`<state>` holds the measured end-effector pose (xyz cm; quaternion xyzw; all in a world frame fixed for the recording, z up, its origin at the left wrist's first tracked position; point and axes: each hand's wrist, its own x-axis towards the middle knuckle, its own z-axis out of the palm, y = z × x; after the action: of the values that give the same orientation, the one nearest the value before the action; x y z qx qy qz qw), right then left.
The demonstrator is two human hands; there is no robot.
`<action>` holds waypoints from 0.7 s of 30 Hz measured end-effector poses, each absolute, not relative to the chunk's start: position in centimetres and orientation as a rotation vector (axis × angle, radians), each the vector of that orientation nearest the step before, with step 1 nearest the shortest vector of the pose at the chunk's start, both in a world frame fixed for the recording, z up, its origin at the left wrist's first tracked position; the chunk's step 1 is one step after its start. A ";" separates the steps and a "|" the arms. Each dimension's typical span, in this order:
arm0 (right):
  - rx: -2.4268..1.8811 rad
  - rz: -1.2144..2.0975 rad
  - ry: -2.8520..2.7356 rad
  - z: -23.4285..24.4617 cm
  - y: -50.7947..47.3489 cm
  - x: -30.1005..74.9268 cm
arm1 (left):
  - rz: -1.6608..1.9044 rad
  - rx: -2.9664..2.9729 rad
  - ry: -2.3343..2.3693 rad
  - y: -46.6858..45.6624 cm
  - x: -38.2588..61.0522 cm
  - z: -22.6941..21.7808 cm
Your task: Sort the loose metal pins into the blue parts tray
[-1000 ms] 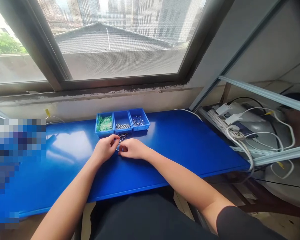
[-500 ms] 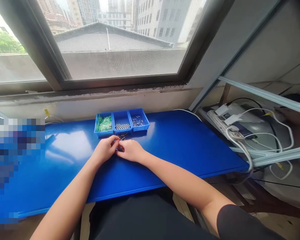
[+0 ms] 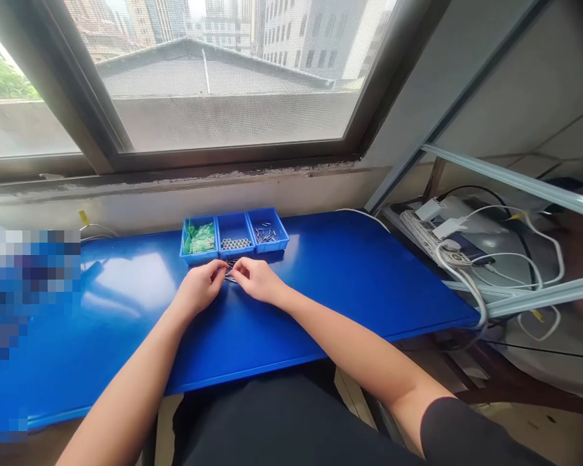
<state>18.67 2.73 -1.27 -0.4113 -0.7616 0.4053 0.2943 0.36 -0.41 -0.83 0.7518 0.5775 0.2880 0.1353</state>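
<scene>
My left hand is closed in a pinch over the blue table, just in front of the bins. Close to its right, my right hand also pinches with thumb and forefinger; a small gap separates the two. Whatever is in either pinch is too small to make out. Thin dark and silver metal pieces lie on the table between and below the fingertips. Behind stand three joined blue bins: the left bin has green packets, the middle bin small silver ring-like pieces, the right bin thin metal pins.
The blue table runs along a wall under a window. On the right, beyond a metal frame, are a power strip and white cables. A pixelated patch covers the left edge.
My hands have parted slightly and shifted a little toward the bins. More of the metal pieces between the fingertips is visible. The whole view has shifted slightly.
</scene>
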 end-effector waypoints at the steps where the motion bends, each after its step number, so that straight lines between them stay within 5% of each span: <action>1: -1.103 1.104 -1.964 -1.3 2.9 18.7 | 0.831 2.175 1.680 -0.4 0.3 -0.8; 9: -1.101 1.334 -1.582 -1.2 3.6 18.5 | 0.915 2.118 1.689 -0.4 0.4 -0.8; 21: -1.065 1.167 -1.699 -1.1 3.1 18.4 | 0.917 2.083 1.729 -0.3 0.3 -0.9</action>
<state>18.44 3.07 -1.08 -0.4209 -0.6714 0.4611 0.3993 0.31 -0.30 -0.86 0.7214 0.5990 0.3175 0.1412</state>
